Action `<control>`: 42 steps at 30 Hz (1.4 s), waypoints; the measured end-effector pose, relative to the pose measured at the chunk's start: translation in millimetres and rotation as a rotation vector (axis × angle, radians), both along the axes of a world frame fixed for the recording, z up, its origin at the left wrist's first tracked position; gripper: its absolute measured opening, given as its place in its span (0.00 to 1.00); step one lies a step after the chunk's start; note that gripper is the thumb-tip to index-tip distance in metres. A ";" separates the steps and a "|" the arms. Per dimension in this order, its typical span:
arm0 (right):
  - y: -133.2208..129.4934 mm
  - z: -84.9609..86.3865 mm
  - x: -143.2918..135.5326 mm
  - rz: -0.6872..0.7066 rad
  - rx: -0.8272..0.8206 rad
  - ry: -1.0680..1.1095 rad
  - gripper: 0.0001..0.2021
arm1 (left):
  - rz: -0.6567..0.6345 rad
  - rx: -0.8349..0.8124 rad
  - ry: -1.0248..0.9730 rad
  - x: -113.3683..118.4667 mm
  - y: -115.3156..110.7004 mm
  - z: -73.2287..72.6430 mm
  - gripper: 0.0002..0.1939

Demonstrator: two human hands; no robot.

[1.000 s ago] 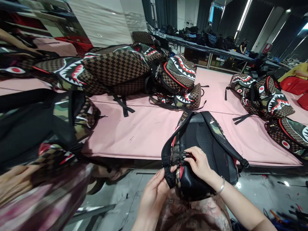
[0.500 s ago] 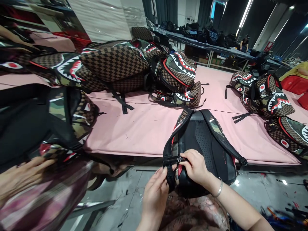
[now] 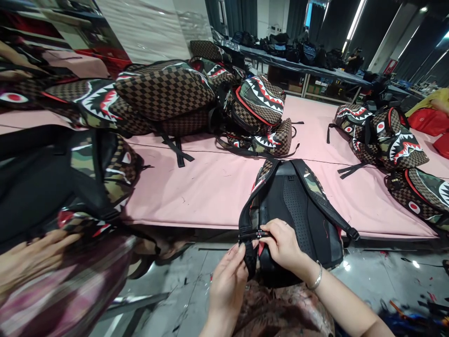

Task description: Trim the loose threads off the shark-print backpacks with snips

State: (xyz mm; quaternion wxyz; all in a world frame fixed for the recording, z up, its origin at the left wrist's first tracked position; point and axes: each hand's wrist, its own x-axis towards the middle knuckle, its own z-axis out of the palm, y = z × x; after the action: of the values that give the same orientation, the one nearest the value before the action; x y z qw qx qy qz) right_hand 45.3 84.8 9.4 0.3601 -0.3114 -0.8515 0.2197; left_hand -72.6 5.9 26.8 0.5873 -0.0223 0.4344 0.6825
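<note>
A backpack [image 3: 298, 215] lies with its black padded back panel up, over the table's near edge and close to my body. My left hand [image 3: 228, 274] is closed in a pinch on the lower end of its left shoulder strap [image 3: 246, 215]. Just right of it, my right hand [image 3: 283, 243] pinches a slim black piece with small bright dots [image 3: 258, 234], which lies across the strap; its exact kind is unclear. Checkered and red fabric shows along the bag's side under my fingers. The right shoulder strap [image 3: 326, 206] hangs loose from the hands.
Shark-mouth checkered backpacks are piled at the back left [image 3: 164, 93] and right [image 3: 389, 135] of the pink-covered table [image 3: 196, 187]. At the left, a co-worker's hand [image 3: 38, 252] rests on another backpack [image 3: 42, 173]. Thread scraps litter the floor.
Both hands stay at the same strap, with only slight shifts of the fingers and the black piece. The view has moved a little. The co-worker's hand looks unchanged.
</note>
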 end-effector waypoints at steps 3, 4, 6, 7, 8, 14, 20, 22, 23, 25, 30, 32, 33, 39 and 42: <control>-0.9 -0.2 -0.1 -0.027 -0.024 0.001 0.08 | 0.005 -0.007 0.002 1.7 -0.2 1.3 0.14; -1.2 -0.1 -0.8 -0.040 -0.038 0.007 0.08 | -0.003 -0.006 0.000 2.1 -0.4 1.4 0.15; -2.4 0.4 -3.3 -0.053 -0.096 0.047 0.07 | -0.021 -0.001 -0.002 2.9 -0.7 1.0 0.15; -3.3 0.9 -5.0 -0.048 -0.153 0.097 0.06 | -0.027 0.001 -0.003 3.1 -0.8 0.4 0.15; -4.2 1.5 -6.8 -0.033 -0.227 0.171 0.05 | -0.028 0.004 -0.003 3.1 -0.9 -0.5 0.15; -3.6 4.7 -5.5 -0.029 -0.354 0.360 0.05 | -0.022 0.010 -0.023 -0.4 -0.8 -6.8 0.17; -1.9 -7.8 3.3 -0.030 -0.029 0.043 0.08 | -0.020 0.019 -0.052 0.1 -0.2 -7.2 0.14; -3.3 -11.0 1.7 -0.038 0.000 0.023 0.08 | -0.019 0.016 -0.051 1.8 0.1 -6.4 0.14; -4.0 -11.5 0.4 -0.044 0.007 0.015 0.08 | -0.016 0.014 -0.047 2.6 0.2 -6.0 0.14; -4.9 -10.8 -1.9 -0.053 0.013 -0.008 0.08 | -0.010 0.008 -0.039 3.7 -0.1 -5.2 0.15; -6.9 -7.7 -3.3 -0.046 0.013 -0.012 0.08 | 0.004 -0.004 -0.022 4.0 -1.7 -3.8 0.18; -7.8 -7.3 -2.5 -0.048 -0.042 0.071 0.07 | 0.001 -0.002 -0.017 4.1 -2.0 -2.7 0.19; -8.0 -6.9 -2.1 -0.057 -0.089 0.125 0.06 | -0.003 -0.004 -0.011 4.3 -2.0 -2.2 0.20; -2.7 7.3 -5.7 0.038 -0.330 0.269 0.12 | 0.012 -0.031 0.099 7.9 -3.7 -5.2 0.21; -1.0 14.2 -13.9 0.231 -0.264 0.121 0.12 | 0.065 -0.010 0.170 7.2 -6.4 -11.1 0.22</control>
State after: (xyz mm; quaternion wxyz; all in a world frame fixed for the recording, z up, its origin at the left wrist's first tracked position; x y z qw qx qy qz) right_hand 31.4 83.8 23.6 0.3390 -0.2423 -0.8223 0.3875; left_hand -65.4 -0.5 15.7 0.5258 0.0185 0.4850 0.6985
